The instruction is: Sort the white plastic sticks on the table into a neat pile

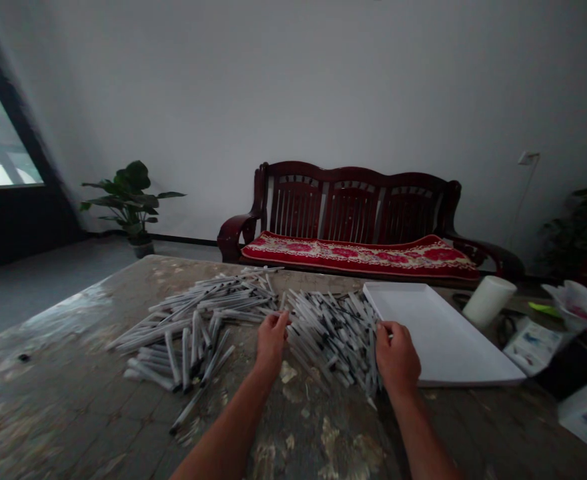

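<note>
Pens with clear barrels and dark ends lie in two loose heaps on the table. My left hand is between the left heap of pens and the right heap of pens. Its thumb and finger are pinched together, and a pale pen seems to stick up from them. At the right edge of the right heap, my right hand is closed with its fingers curled. Only a small pale bit shows at its fingertips, so what it grips cannot be made out.
A shallow white tray lies just right of my right hand. Beyond it are a white roll, a small box and a dark container. A small black piece lies at the table's left. A wooden bench stands behind the table.
</note>
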A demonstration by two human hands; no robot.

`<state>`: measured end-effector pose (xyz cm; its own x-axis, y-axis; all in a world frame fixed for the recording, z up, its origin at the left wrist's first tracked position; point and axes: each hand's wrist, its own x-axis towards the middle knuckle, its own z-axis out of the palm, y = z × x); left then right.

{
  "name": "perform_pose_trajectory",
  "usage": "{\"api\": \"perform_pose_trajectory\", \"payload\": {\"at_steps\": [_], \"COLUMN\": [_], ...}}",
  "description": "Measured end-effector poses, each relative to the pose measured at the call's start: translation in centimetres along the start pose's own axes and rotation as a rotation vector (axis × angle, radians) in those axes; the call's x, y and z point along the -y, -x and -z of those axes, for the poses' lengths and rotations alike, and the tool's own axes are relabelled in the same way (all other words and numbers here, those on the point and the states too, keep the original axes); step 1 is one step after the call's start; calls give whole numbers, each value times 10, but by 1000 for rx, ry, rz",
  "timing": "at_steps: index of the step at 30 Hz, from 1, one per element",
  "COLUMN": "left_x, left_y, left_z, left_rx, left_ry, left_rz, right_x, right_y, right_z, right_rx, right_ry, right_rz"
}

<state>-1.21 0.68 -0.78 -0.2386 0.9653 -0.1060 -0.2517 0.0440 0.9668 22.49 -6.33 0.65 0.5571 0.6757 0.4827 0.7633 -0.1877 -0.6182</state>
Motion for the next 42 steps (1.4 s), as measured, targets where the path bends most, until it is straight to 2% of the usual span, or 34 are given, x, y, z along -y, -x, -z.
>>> {"api": "perform_pose_trajectory", "payload": {"at_steps": [3,7,11,14,18,22,28,36,42], "left_x": [6,6,-7,-20,-31,-29,-25,-29,-23], "left_y": [3,6,-1,-8,-14,-18,-18,-13,-11], "left_z": [-5,-8,9,31,51,53,53,52,50], "left_rx": [129,142,21,-83,-132,-124,-123,-39,-20], "left_ry": [-147,-357,-665,-977,-1325,-1492,-1511,-1530,-1453], "left_rz": [-21,-90,-325,-386,-346,-220,-243,-295,-395], "right_x": [2,24,59,71,65,57,53,52,52], "right_y": [2,21,58,77,76,65,65,66,67], "right_z": [-1,-5,-9,-17,-33,-37,-34,-33,-32], "right_rx": [11,31,357,512,503,459,441,428,411], "right_ry": [69,13,-86,-109,-31,56,85,46,20], "right_rz": [36,321,652,821,795,744,718,717,721]}}
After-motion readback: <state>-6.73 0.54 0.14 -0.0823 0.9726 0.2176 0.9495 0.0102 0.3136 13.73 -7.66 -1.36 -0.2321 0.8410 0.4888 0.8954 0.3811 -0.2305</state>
